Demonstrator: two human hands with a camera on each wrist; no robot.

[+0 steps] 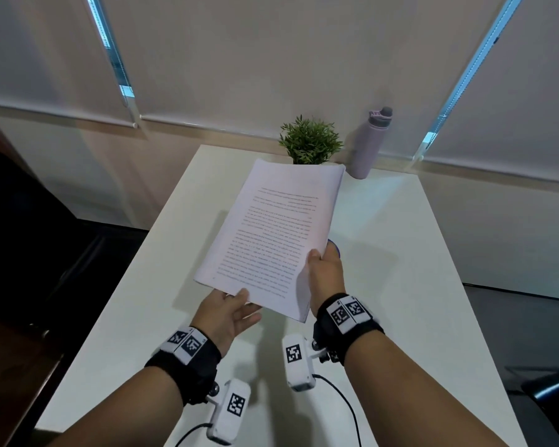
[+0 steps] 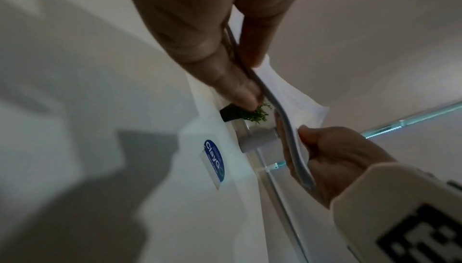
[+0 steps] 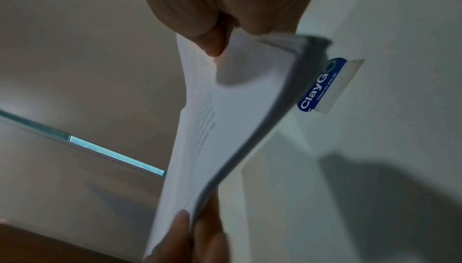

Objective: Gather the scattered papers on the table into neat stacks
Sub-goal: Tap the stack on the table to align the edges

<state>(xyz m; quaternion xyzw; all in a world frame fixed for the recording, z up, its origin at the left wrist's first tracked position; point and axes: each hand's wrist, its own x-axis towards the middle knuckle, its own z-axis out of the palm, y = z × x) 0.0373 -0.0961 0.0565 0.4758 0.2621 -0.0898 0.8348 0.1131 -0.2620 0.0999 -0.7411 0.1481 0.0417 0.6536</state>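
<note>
A thick stack of printed white papers (image 1: 271, 233) is held in the air above the white table (image 1: 400, 253), tilted away from me. My right hand (image 1: 323, 269) grips its near right edge, thumb on top and fingers beneath. My left hand (image 1: 229, 314) pinches the near left corner, thumb on the top sheet and fingers under the stack. The left wrist view shows the stack's edge (image 2: 282, 121) between the left thumb and fingers (image 2: 225, 73), with the right hand (image 2: 337, 160) further along. In the right wrist view the stack (image 3: 225, 128) bends slightly.
A small potted plant (image 1: 310, 141) and a lilac water bottle (image 1: 368, 143) stand at the table's far edge. A blue sticker (image 3: 317, 87) lies on the table under the stack. Window blinds hang behind the table, and a dark chair (image 1: 20, 237) sits to the left.
</note>
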